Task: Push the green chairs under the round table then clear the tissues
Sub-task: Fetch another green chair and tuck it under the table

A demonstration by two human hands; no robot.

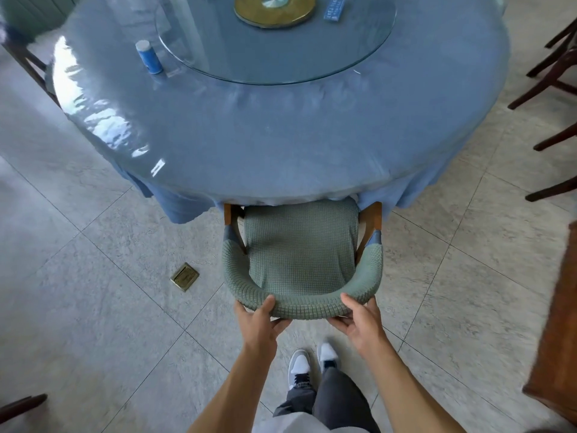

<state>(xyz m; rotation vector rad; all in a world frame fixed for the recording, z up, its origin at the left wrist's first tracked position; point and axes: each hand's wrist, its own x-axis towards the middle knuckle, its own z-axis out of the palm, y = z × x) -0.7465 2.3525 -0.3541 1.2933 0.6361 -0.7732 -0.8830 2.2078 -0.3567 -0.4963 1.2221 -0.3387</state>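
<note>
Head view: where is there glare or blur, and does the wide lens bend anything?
Head view: strong white glare lies on the left rim of the table; the far-left corner and right edge are blurred; the wide lens bows the floor tile lines. The chair and both hands, left and right, look sharp.

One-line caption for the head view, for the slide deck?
Both hands, left and right, grip the backrest of a green chair partly tucked under the blue-clothed round table.
</note>
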